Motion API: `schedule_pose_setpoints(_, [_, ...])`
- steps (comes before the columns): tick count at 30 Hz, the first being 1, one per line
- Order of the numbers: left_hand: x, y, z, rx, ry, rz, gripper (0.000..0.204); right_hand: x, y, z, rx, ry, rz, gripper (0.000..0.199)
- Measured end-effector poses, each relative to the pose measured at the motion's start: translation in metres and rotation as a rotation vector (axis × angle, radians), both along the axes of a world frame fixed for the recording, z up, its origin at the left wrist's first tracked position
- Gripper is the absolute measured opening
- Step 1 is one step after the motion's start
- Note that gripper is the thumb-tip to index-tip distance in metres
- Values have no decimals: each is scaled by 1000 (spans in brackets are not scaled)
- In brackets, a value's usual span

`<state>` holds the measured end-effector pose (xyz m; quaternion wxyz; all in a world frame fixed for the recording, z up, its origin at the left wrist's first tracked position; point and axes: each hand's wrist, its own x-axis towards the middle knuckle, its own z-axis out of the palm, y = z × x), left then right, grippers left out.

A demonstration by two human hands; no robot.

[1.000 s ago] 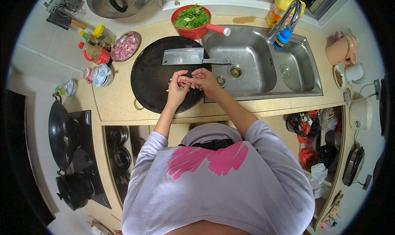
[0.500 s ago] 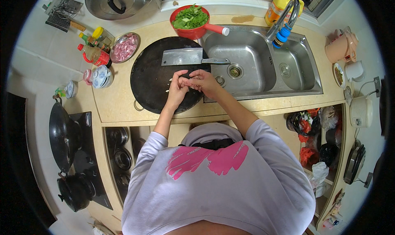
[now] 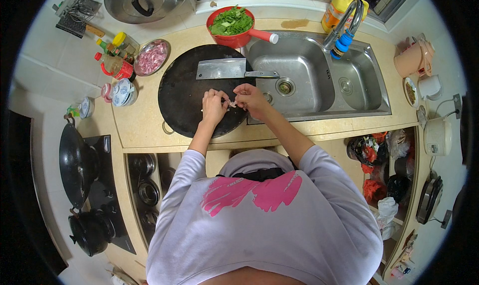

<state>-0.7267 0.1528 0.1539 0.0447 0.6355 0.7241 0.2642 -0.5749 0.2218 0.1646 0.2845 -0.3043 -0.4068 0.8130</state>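
Over the near right part of the round black chopping board (image 3: 182,93), my left hand (image 3: 214,107) and my right hand (image 3: 252,101) work close together with bent fingers. Between their fingertips is a small pale piece (image 3: 232,104) that looks like garlic; both hands appear to pinch it. A few whitish bits lie by my fingers, partly covered by the hands. Beyond them a cleaver (image 3: 222,69) rests flat on the board, blade to the left, its handle (image 3: 263,74) reaching over the sink's edge.
Right of the board is a double steel sink (image 3: 319,75) with a tap (image 3: 353,18). A red handled pot (image 3: 227,38) of chopped greens stands behind. At the left are a plate of sliced raw meat (image 3: 151,58), bottles (image 3: 114,66), a lidded bowl (image 3: 123,93) and a wok (image 3: 75,165).
My fingers were bunched together and have drawn slightly apart, baring the pale piece between them. My left fingers now curl lower. The cleaver has stayed in place.
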Motion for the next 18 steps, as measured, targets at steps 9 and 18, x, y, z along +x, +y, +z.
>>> schedule_pose_setpoints(9, [-17,-13,4,10,-1101,156,8,-2,-1,0,111,-62,54,21])
schedule_pose_setpoints(18, [-7,-34,32,18,-1611,135,11,-24,-17,21,291,-56,35,22])
